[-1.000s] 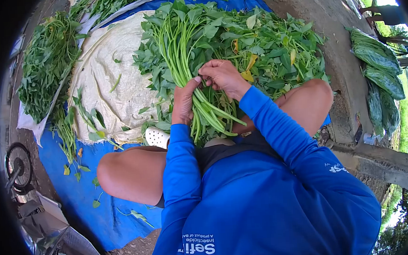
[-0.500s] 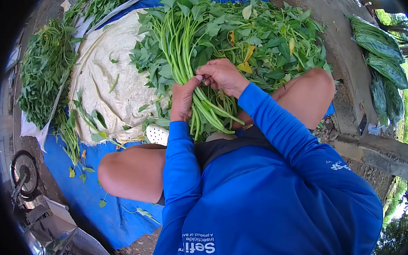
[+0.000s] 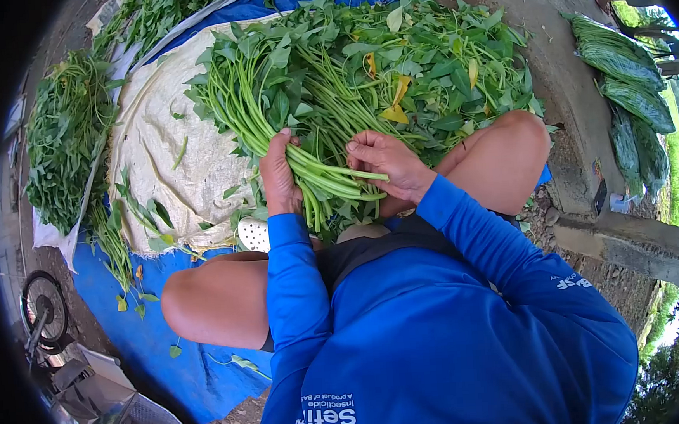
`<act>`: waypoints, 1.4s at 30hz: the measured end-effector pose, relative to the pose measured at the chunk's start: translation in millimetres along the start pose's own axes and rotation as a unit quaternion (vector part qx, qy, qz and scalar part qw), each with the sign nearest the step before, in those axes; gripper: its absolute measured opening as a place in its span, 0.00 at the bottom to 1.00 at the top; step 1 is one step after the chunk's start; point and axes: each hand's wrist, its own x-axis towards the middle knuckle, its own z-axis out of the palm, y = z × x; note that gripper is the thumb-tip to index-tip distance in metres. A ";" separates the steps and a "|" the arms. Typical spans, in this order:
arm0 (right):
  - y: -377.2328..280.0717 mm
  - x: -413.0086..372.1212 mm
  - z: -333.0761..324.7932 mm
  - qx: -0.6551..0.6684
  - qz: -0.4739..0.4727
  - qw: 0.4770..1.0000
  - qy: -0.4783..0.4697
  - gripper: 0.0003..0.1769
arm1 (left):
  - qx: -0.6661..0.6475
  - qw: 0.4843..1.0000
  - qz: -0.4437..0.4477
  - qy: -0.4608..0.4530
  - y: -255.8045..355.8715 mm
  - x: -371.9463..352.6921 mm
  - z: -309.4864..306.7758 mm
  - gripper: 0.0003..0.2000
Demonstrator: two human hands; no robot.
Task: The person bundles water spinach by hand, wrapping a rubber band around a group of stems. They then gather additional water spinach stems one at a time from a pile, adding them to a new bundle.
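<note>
My left hand (image 3: 279, 177) is wrapped round a bunch of long green leafy stems (image 3: 252, 112) that look like water spinach. The leafy tops point up and away, while the bare stem ends fan out to the right in front of my lap. Close by those ends is my right hand (image 3: 392, 164), its fingers curled together in a pinch; whatever they hold, if anything, is hidden. A large heap of the same greens (image 3: 447, 65), with a few yellow leaves, lies just beyond both hands.
A pale woven sack (image 3: 172, 137) covers part of the blue tarp (image 3: 135, 302). More greens (image 3: 67, 143) are piled at the left. Wrapped green bundles (image 3: 627, 78) lie at the right by a concrete ledge (image 3: 637, 248). A wheel (image 3: 44, 308) stands at the lower left.
The bunch in my left hand has tipped leftward, and its stem ends now point more to the right. My right hand has moved away from the left hand, rightward and slightly down.
</note>
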 end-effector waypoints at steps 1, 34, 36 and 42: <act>-9.4 -3.5 -9.9 -0.063 0.015 0.998 0.019 0.11 | -0.011 1.000 0.007 0.012 5.8 1.9 -1.6 0.10; -209.1 -18.3 -15.2 -0.301 -0.266 0.906 0.136 0.16 | 0.073 0.997 -0.023 -0.029 7.0 -3.6 3.9 0.13; -202.8 -13.5 -2.0 -0.353 -0.309 0.872 0.139 0.16 | 0.074 0.996 -0.029 -0.038 10.4 -4.3 7.1 0.12; -129.6 3.0 34.7 -0.455 -0.281 0.835 0.132 0.16 | 0.022 0.996 -0.041 -0.081 -4.0 -3.3 1.8 0.12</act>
